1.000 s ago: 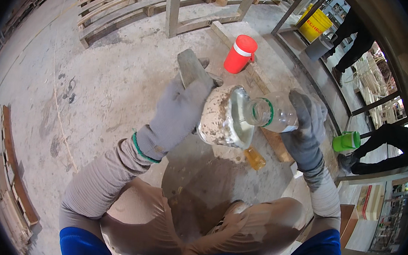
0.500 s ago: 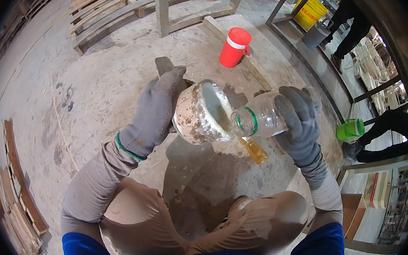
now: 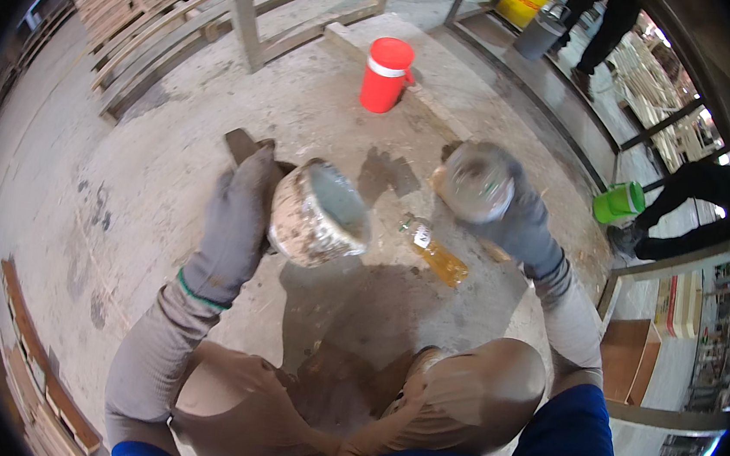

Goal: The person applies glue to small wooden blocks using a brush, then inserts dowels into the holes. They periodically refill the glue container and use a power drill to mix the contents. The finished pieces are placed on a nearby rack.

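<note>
My gloved left hand (image 3: 241,204) is closed on a round pot (image 3: 292,222), crusted with pale residue outside and along its rim. The pot tilts to the right, and whitish stuff coats its inside. Past that hand juts a flat grey-brown piece (image 3: 239,144), perhaps its handle. In my gloved right hand (image 3: 521,229) is a clear plastic bottle (image 3: 477,186), smeared by motion and apart from the pot. Between and below the hands, a small clear bottle of amber liquid (image 3: 440,261) lies on the concrete floor.
A red jug (image 3: 380,90) with a white band stands ahead on the floor. Wooden pallets (image 3: 181,47) lie far left, wood strips (image 3: 45,356) near left. At right are a green jug (image 3: 619,203), a metal frame (image 3: 537,95) and other people's legs (image 3: 689,200).
The clear bottle has swung up and away from the pot's rim, its mouth no longer over the pot. The pot has tipped a little, and the view has shifted.
</note>
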Demonstrator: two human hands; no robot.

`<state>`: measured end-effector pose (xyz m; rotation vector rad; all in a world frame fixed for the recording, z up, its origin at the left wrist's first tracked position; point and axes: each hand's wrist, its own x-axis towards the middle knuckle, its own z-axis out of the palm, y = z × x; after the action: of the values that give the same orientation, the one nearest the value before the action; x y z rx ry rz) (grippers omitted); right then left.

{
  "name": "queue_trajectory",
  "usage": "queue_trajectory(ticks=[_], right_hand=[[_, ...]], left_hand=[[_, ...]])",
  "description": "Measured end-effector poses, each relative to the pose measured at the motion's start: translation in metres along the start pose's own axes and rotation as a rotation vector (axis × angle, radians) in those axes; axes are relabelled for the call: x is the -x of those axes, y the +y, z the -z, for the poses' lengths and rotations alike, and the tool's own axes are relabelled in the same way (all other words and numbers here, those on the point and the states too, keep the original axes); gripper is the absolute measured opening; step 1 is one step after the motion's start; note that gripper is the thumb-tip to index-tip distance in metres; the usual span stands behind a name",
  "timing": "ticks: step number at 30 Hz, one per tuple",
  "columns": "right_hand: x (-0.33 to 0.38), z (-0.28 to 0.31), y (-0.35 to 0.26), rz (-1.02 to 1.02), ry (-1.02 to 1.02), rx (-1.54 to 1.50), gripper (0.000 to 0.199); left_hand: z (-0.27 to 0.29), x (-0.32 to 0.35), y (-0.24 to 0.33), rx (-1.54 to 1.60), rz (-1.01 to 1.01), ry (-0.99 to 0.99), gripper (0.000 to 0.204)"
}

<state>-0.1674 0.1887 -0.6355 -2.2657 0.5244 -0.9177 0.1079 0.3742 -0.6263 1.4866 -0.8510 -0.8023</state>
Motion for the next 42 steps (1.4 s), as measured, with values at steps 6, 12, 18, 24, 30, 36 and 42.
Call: queue_trajectory(ticks=[6, 12, 18, 24, 30, 36, 42], right_hand=[[-0.028, 0.054, 0.075, -0.423, 0.440, -0.070, 0.059], [-0.014, 0.046, 0.231, -0.469, 0.599, 0.439, 0.045], [0.005, 0.014, 0.315, -0.534, 0.642, -0.130, 0.062], [-0.001, -0.029, 0.270, -0.774, 0.409, 0.720, 0.097], [0.032, -0.022, 0.237, -0.544, 0.500, 0.749, 0.098], [0.165, -0.079, 0.154, -0.296, 0.015, 0.766, 0.076], [0.183, -0.115, 0.170, -0.354, -0.333, 0.990, 0.071]], left_hand=[[-0.002, -0.003, -0.002, -0.017, -0.020, -0.012, 0.048], [-0.008, -0.012, -0.019, -0.089, -0.078, -0.003, 0.039], [-0.004, -0.020, -0.021, 0.018, -0.037, -0.036, 0.044], [0.001, -0.018, -0.018, 0.210, 0.127, -0.005, 0.048], [-0.012, -0.031, -0.021, 0.219, 0.078, -0.009, 0.048], [-0.010, -0.035, -0.029, 0.208, 0.031, -0.016, 0.049], [-0.004, -0.028, -0.025, 0.157, -0.010, -0.051, 0.048]])
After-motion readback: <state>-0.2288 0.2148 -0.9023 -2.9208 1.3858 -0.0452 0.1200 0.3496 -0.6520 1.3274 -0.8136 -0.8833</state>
